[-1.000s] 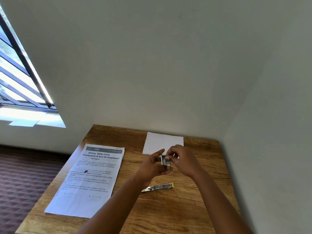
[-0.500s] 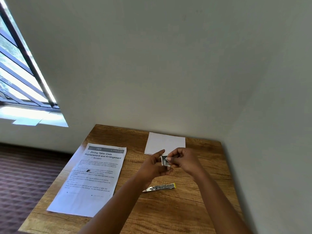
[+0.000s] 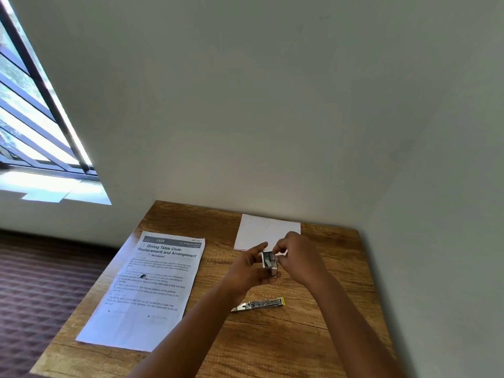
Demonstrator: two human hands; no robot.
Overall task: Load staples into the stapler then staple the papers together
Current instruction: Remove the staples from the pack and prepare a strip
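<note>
Above the wooden table my left hand holds a small open box of staples, its grey staples showing inside. My right hand pinches at the box's top edge with thumb and forefinger. A metal stapler with a yellow end lies flat on the table just below my hands, untouched. A printed sheet of paper headed "Dining Table Cloth Replacement and Arrangement" lies at the left. A smaller blank white paper lies at the back, partly hidden by my hands.
The table stands in a corner, with a wall behind it and another wall on the right. A barred window is at the far left. Dark patterned carpet covers the floor left of the table.
The staple box has come open in my left hand, and my right fingers have shifted to its top edge. The camera has tilted slightly; stapler and papers lie as before.
</note>
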